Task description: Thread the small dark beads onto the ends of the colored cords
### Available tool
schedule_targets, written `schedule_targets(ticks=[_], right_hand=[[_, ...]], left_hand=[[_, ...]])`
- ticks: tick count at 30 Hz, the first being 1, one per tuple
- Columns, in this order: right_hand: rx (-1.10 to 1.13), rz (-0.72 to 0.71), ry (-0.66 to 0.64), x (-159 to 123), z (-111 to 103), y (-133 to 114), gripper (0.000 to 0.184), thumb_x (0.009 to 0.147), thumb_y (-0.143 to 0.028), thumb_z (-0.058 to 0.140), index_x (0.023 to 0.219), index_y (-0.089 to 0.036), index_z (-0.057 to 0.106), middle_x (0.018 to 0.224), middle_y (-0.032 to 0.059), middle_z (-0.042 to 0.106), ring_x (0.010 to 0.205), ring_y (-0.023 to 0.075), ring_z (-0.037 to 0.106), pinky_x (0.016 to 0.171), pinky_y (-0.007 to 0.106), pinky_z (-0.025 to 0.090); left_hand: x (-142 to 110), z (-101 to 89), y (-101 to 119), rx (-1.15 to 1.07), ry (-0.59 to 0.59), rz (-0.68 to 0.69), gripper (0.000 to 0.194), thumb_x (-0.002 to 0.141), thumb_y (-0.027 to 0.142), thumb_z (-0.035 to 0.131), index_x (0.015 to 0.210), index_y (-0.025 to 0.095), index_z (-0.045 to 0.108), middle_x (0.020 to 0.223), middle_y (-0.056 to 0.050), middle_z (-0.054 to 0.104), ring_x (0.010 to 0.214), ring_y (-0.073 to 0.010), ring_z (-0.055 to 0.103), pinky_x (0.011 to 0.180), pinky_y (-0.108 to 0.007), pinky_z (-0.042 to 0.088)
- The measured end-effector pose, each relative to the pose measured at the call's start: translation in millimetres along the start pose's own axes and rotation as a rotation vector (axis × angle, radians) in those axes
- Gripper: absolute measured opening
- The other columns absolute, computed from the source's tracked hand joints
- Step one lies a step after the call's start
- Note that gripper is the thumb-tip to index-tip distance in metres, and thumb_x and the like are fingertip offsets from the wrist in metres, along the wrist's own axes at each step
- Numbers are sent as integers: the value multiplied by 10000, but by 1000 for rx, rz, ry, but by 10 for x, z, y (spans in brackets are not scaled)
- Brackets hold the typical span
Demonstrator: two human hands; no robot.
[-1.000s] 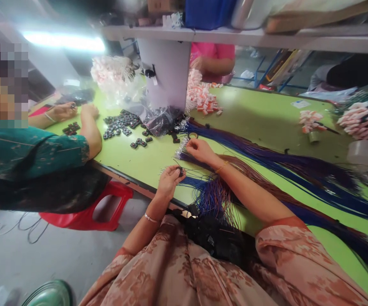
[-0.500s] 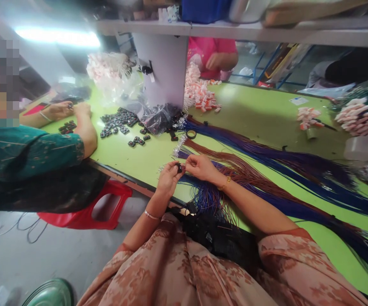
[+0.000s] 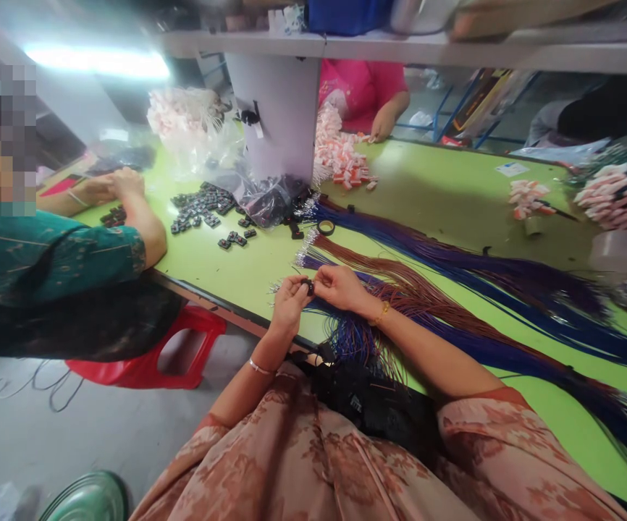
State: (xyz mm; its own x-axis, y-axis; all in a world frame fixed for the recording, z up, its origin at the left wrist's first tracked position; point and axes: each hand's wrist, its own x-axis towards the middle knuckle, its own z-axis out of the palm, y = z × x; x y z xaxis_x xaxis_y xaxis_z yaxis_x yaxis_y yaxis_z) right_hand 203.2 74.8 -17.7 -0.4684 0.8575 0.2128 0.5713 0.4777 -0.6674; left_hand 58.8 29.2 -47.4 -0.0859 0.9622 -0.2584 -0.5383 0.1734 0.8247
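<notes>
My left hand point(image 3: 287, 304) pinches a small black connector point(image 3: 308, 286) just above the near edge of the green table point(image 3: 427, 188). My right hand point(image 3: 339, 286) meets it from the right, fingers pinched on a thin wire at the connector. Long bundles of brown wires point(image 3: 427, 297) and blue wires point(image 3: 455, 253) lie across the table to the right, their metal-tipped ends near my hands. More blue and brown wires hang over the table edge onto my lap.
Loose black connectors point(image 3: 202, 208) and a dark plastic bag point(image 3: 275, 202) lie beyond my hands, a tape ring point(image 3: 325, 227) beside them. A person in teal point(image 3: 47, 260) works at the left on a red stool point(image 3: 150, 354). Another in pink point(image 3: 368, 90) sits opposite by pink-white wire bundles point(image 3: 340, 155).
My right hand came back from the wire ends on the table to meet my left hand at the connector. The pink-clad person's hand moved down onto the table.
</notes>
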Motion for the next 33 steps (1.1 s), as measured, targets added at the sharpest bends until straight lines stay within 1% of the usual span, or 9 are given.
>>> schedule_targets(ticks=[2, 7, 15, 21, 23, 26, 28, 32, 33], right_hand=[[20, 3, -10, -3, 31, 16, 145, 738, -262, 540, 652, -152, 581, 571, -19, 534, 521, 83, 387, 522, 221, 249], [174, 174, -42, 34, 103, 54, 182, 733, -261, 497, 602, -150, 554, 541, -26, 510, 514, 83, 371, 507, 214, 264], [29, -36, -83, -7, 8, 38, 163, 791, -251, 489, 683, -156, 565, 588, -13, 554, 533, 87, 405, 535, 216, 257], [-31, -7, -101, -44, 22, 23, 192, 775, -260, 507, 618, -156, 542, 548, -22, 516, 511, 82, 369, 526, 225, 228], [44, 3, -152, -27, -33, 49, 207, 774, -279, 509, 616, -151, 550, 553, -26, 518, 518, 81, 387, 524, 217, 244], [181, 78, -202, 72, -196, 100, 229, 798, -301, 472, 683, -144, 592, 584, -23, 554, 528, 85, 430, 528, 208, 292], [176, 111, -190, 176, -281, 112, 227, 799, -295, 466, 724, -140, 614, 599, -15, 580, 542, 93, 458, 542, 212, 317], [-45, 32, -227, 369, -203, 45, 142, 752, -226, 527, 689, -150, 629, 673, 21, 637, 602, 118, 503, 583, 236, 326], [-109, 29, -231, 399, -139, 20, 122, 744, -215, 540, 692, -156, 633, 702, 33, 651, 618, 128, 512, 585, 244, 320]], left_hand=[[-12, 8, -14, 7, 11, -5, 325, 644, 252, 753, 886, 161, 557, 781, -2, 624, 743, -104, 597, 845, -337, 489], [-37, 52, -43, -12, 14, 32, 315, 655, 243, 740, 903, 165, 561, 806, -6, 632, 760, -104, 600, 863, -337, 481], [-13, 29, -34, -10, 21, 3, 304, 657, 229, 731, 893, 163, 550, 793, -4, 626, 751, -101, 595, 849, -326, 480], [-20, 32, -50, 54, 40, 10, 247, 669, 205, 702, 864, 158, 558, 772, -1, 615, 710, -98, 583, 787, -298, 480], [-81, 49, -28, 112, 26, 50, 215, 687, 206, 688, 857, 164, 564, 770, -12, 617, 708, -112, 585, 785, -310, 482], [-301, 152, 9, 324, -32, 258, 169, 743, 218, 654, 905, 190, 613, 866, -56, 645, 817, -168, 601, 848, -344, 471], [-509, 288, -11, 561, -194, 441, 180, 796, 213, 597, 969, 218, 645, 972, -83, 653, 938, -205, 588, 918, -359, 442], [-853, 630, -188, 1070, -934, 708, 236, 855, 167, 469, 1028, 185, 629, 1025, -117, 650, 947, -215, 592, 881, -350, 463], [-900, 704, -238, 1178, -1061, 739, 233, 873, 180, 444, 1024, 159, 619, 989, -123, 652, 909, -211, 599, 848, -342, 475]])
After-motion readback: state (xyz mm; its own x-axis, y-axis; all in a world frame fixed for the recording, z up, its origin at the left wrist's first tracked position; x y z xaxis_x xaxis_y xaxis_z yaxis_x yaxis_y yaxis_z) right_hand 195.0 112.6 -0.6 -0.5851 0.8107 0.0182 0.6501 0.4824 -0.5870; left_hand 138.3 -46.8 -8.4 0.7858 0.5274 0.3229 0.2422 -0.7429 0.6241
